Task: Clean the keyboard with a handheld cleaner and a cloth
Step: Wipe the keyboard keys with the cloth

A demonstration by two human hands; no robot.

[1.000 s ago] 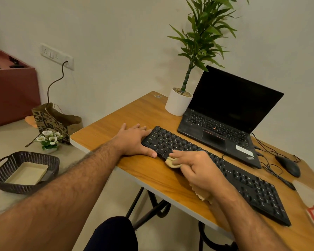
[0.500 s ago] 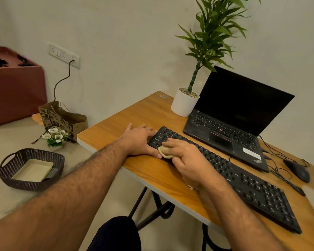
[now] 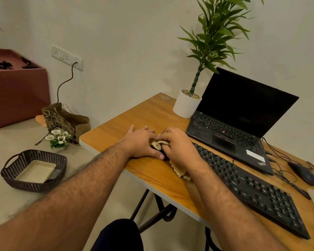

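The left hand is lying flat, fingers spread and holding nothing, bracing the left end of the black keyboard on the worktop while the right hand, fingers curled around the beige cloth, is wiping there.

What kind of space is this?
Likely a home or small office work corner: an open laptop, separate keyboard and mouse on a small folding wooden desk, with a potted plant beside a plain wall.
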